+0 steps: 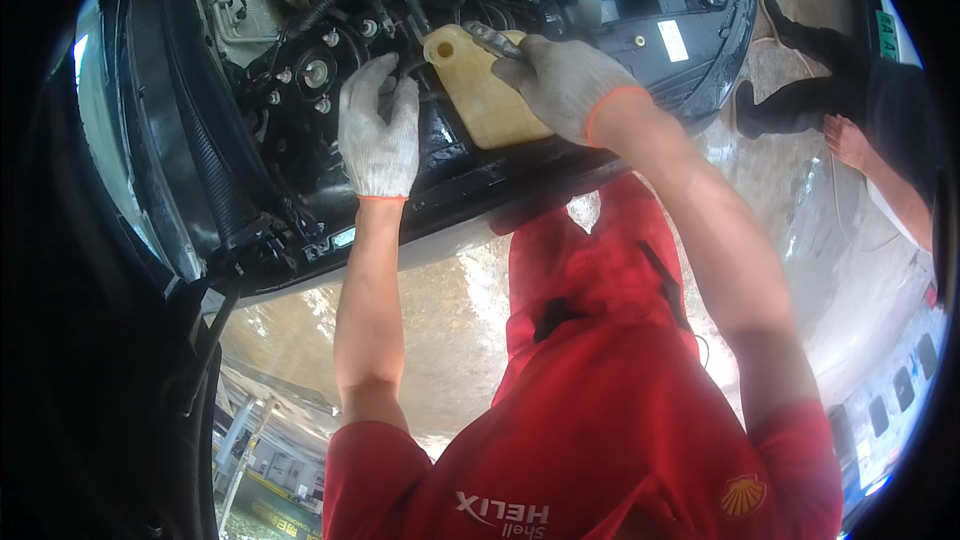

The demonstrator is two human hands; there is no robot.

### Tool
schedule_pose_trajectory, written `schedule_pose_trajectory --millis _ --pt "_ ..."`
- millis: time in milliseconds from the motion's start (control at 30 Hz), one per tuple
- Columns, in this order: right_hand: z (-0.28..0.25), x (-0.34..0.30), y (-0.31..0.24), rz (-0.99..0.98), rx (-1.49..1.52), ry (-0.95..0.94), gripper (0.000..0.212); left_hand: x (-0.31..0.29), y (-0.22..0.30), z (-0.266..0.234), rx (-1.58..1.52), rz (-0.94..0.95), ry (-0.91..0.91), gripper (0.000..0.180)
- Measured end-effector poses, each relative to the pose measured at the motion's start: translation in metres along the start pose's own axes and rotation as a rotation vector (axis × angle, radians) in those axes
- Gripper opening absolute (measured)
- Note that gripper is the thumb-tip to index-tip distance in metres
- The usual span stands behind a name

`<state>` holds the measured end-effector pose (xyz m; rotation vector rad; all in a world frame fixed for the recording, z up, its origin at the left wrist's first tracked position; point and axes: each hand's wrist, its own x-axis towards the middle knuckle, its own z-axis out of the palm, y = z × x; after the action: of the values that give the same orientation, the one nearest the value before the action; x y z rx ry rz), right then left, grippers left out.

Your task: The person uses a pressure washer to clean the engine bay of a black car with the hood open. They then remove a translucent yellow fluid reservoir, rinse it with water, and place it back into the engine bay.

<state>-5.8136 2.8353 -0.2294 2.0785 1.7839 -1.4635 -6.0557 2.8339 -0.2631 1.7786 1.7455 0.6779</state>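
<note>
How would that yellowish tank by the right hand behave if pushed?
The yellowish tank looks like moulded plastic, so probably stiff. Its broad, tapering body seems unlikely to roll. Its smooth surface might be slightly slippery.

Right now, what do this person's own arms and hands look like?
The left hand and right hand each wear a greyish-white knitted glove with an orange-edged cuff. Both forearms are bare up to short red sleeves.
</note>
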Motion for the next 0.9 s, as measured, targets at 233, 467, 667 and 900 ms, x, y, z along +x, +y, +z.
schedule_pose_trajectory --millis 233,467,667,900 --pt "0.0 -0.001 -0.021 -0.067 -0.038 0.041 0.051 0.006 -0.003 0.005 0.019 0.059 -0.028 0.049" --pt "-0.001 0.012 -0.023 -0.031 -0.032 -0.017 0.053 0.022 -0.018 0.005 0.016 -0.033 -0.096 0.05" --pt "0.001 0.012 -0.021 -0.034 -0.011 0.001 0.048 0.046 -0.031 0.017 -0.084 -0.012 -0.118 0.045" --pt "0.008 0.017 -0.013 0.012 0.042 0.103 0.049 0.092 -0.034 0.033 -0.033 -0.257 -0.217 0.058"
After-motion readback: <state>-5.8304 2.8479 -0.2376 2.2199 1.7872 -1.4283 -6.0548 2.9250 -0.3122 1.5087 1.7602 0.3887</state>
